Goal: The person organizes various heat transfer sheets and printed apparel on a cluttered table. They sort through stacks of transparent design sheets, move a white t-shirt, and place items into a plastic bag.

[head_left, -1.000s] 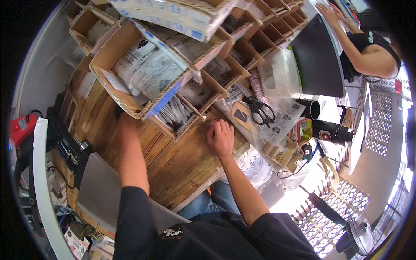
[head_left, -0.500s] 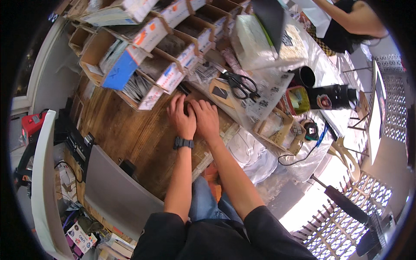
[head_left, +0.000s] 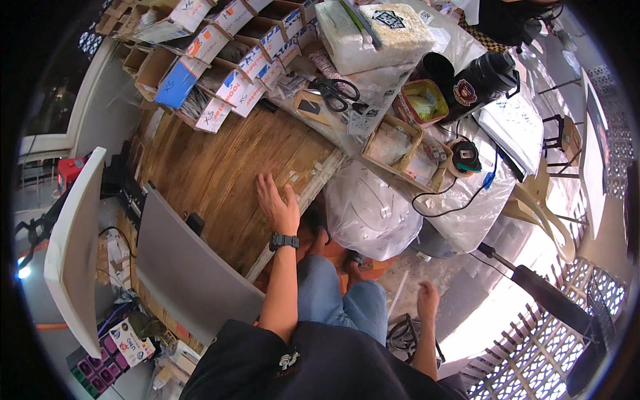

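My left hand rests near the front edge of the wooden tabletop, fingers stretched and thumb apart, with nothing in it. A black watch is on that wrist. Out to the right, away from the table, my right hand hangs low above the floor. Its fingers look curled in, and no object shows in them. A clear plastic bag with white contents bulges between the two hands, beside the table edge.
Labelled cardboard bins line the back. Black scissors, a divided cardboard tray, a yellow-and-red container and a black bottle stand right of the tabletop. A grey curved panel borders its left.
My hands were together on the wood; now they are apart. The right has swung down and out to the right. The left stays over the tabletop, and the view has shifted.
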`<state>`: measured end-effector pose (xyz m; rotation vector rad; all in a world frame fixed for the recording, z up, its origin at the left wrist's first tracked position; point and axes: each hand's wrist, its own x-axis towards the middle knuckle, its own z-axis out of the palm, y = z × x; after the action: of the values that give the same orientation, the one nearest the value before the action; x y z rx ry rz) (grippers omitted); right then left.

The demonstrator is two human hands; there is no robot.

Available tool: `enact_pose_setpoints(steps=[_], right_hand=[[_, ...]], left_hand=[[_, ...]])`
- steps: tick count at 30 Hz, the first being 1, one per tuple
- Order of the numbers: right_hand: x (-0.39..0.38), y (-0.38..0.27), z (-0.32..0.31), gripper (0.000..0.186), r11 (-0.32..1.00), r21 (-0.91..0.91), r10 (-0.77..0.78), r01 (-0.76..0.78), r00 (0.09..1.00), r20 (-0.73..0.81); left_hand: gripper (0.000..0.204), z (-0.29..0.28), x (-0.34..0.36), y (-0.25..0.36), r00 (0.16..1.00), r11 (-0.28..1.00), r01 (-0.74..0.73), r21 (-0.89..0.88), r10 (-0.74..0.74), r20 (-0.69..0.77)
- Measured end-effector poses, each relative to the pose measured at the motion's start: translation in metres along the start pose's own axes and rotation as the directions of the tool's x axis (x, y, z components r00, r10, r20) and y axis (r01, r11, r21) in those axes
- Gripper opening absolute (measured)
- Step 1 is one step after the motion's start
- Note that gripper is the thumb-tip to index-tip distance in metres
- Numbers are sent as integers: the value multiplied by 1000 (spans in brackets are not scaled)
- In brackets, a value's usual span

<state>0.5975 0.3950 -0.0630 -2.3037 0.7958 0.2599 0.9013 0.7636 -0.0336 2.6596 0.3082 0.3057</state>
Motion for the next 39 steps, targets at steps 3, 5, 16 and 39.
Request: enact_pose_setpoints(steps=[3, 5, 16, 39], right_hand=[[-18, 29, -15, 17, 977, -95, 192, -192, 981, -13], [-28, 61, -4, 18, 963, -40, 268, -266, 962, 54], [-97, 74, 93, 23, 945, 136, 226, -297, 895, 384], [-20, -40, 102, 21, 805, 465, 293, -368, 929, 229]], left_hand=[[59, 9, -23, -20, 998, 987, -57, 151, 55, 17], [57, 14, -9, -13, 995, 987, -98, 131, 94, 32], [38, 50, 168, -11, 986, 966, 39, 255, 5, -169], [26, 45, -83, 90, 878, 821, -213, -530, 399, 265]])
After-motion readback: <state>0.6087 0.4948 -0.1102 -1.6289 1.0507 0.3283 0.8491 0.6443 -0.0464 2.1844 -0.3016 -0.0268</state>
